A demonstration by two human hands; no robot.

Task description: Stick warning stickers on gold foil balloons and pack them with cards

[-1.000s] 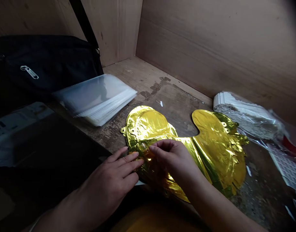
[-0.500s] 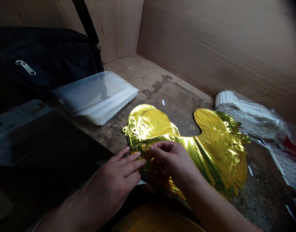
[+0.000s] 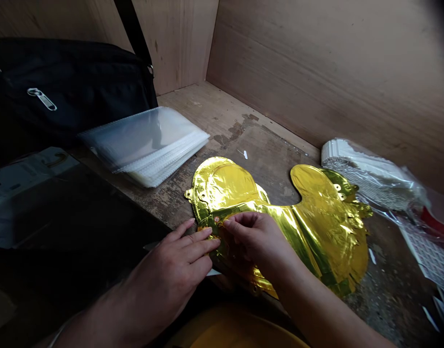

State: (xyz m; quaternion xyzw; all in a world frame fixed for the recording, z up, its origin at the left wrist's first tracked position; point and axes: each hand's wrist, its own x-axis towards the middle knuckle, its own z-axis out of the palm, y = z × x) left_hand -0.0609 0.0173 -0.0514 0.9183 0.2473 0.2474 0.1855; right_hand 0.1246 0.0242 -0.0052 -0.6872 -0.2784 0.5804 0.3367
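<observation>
- Fingers of the right hand point(image 3: 267, 244) are together, thumb against forefinger, on the left part of the gold foil point(image 3: 325, 222); what they are clamped on, if anything, I cannot tell. Those of the left hand point(image 3: 176, 261) are slightly apart, tips resting on the foil's left margin.
- Tabletop point(image 3: 270, 142): the foil lies along its near edge, well apart from the far corner.
- Foil: its long axis runs roughly along that edge, and most of its length stretches right of both hands' fingertips. Both hands touch it; the right is nearer its middle, the left nearer its left end. The right hand and forearm hide part of it.
- Stack of clear sleeves point(image 3: 149, 145): beyond the left hand, by the tabletop's near edge, left of the foil.
- Round mark point(image 3: 216, 219): 1 small disc with a red line, on the foil between the 2 hands' fingertips, just left of the right thumb.
</observation>
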